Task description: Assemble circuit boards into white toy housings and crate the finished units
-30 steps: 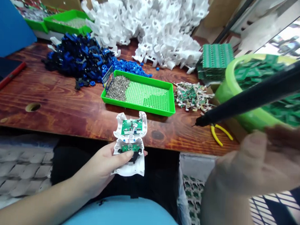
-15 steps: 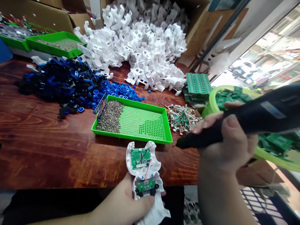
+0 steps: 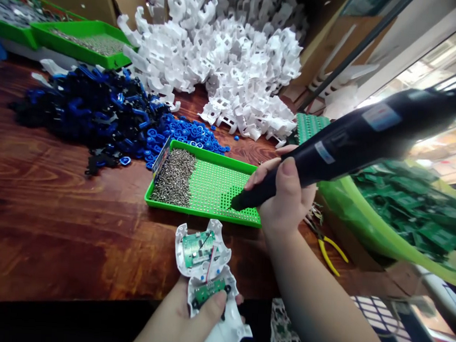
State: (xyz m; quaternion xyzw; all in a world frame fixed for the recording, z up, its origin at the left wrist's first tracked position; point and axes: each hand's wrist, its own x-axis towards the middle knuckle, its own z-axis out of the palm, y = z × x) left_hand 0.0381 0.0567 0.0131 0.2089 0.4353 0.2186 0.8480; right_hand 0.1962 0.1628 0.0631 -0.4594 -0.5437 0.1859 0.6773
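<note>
My left hand [image 3: 202, 313] grips a white plastic housing [image 3: 226, 335] near the table's front edge, its thumb lying on the lower part. The housing has two joined parts, each with a green circuit board [image 3: 200, 248] in it, linked by thin red and white wires. My right hand [image 3: 287, 196] is wrapped round a black electric screwdriver [image 3: 339, 138]. The screwdriver's tip is over the right part of a green screw tray [image 3: 207, 213]; whether it touches a screw I cannot tell. Loose screws [image 3: 175, 176] are heaped in the tray's left end, and others sit in its perforated plate.
White plastic shells [image 3: 232, 70] are piled at the back. Blue and black parts [image 3: 102, 115] lie at left. A yellow-green basket [image 3: 336, 196] of circuit boards stands at right, beside yellow-handled pliers [image 3: 330, 253]. Another green tray [image 3: 82, 41] is at back left.
My right hand has moved left with the screwdriver, from beside the tray to over its right part. The camera view has shifted, and the pliers have come into sight. My left hand keeps its hold.
</note>
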